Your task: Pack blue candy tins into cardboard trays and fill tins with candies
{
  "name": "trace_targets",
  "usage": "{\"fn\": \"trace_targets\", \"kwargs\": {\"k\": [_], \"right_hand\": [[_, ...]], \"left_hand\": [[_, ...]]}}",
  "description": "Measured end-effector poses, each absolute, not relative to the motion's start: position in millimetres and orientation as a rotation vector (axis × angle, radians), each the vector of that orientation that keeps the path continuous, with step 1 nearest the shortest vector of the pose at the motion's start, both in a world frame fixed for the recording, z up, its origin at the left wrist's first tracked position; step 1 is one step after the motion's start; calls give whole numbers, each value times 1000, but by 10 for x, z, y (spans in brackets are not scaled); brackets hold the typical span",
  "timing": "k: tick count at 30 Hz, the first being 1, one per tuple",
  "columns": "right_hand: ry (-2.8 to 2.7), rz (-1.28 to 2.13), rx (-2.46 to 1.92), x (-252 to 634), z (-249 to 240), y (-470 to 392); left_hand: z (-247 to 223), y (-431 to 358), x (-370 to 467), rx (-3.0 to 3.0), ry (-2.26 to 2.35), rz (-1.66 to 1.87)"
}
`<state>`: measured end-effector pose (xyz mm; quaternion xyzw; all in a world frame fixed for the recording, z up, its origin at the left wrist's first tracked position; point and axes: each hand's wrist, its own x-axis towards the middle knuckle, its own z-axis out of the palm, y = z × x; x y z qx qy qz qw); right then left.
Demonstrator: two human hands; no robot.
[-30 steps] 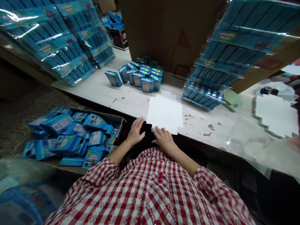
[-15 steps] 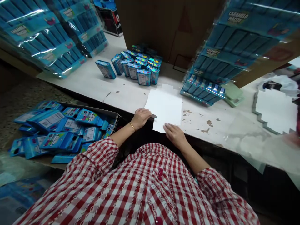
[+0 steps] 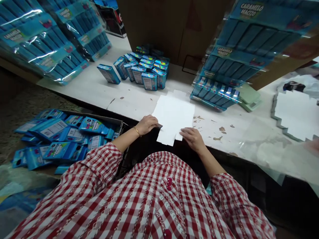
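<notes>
The white cardboard blank [image 3: 173, 111] lies between and beyond both hands, long axis pointing away. Left hand [image 3: 147, 125] and right hand [image 3: 193, 137] pinch its near flaps [image 3: 178, 136].

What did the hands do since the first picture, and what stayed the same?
The left hand moved forward and right, to the left flap on the near side of the white cardboard. The right hand moved right, to the right flap. Whether they pinch the flaps is hard to tell. The cardboard stayed on the table, with the little blue boxes standing beyond it.
</notes>
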<state>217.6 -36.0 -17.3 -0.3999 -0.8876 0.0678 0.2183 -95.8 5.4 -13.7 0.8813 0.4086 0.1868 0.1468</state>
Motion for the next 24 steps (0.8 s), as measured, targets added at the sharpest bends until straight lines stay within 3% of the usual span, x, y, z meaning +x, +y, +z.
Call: {"fn": "trace_targets", "kwargs": {"k": [3, 8, 17, 24], "right_hand": [[-2357, 261, -1204, 2091, 29, -278], [-2590, -36, -1330, 1841, 351, -133], [-2885, -304, -1120, 1676, 248, -96], [-2882, -257, -1114, 1678, 256, -78]], "left_hand": [[0, -18, -833, 2582, 1251, 479], [241, -91, -516, 2758, 1280, 323], [416, 101, -56, 2794, 1167, -123], [259, 115, 23, 2774, 1224, 80]]}}
